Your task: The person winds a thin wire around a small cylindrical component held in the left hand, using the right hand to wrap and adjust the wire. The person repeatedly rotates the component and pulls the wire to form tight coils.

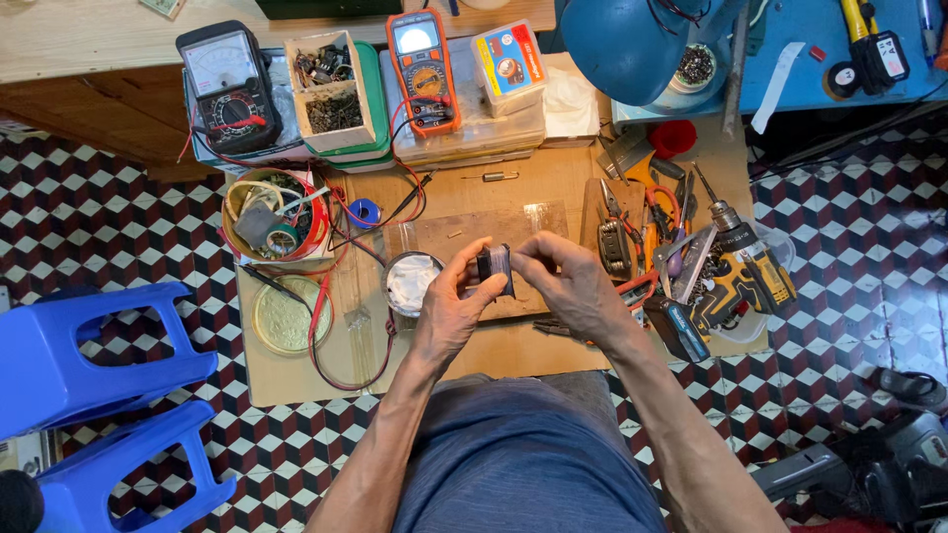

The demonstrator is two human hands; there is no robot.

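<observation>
Pinching a small dark part (495, 265) between them, left hand (452, 308) and right hand (571, 286) grip tight

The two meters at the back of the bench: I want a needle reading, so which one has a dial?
The black meter on the left; the orange meter has a screen.

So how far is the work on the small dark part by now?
Done: the meters and the drill lie set out on the board. In hand: the left hand and right hand both pinch the small dark part above the board. Left: the part is not set down yet; its own state is too small to judge.
</observation>
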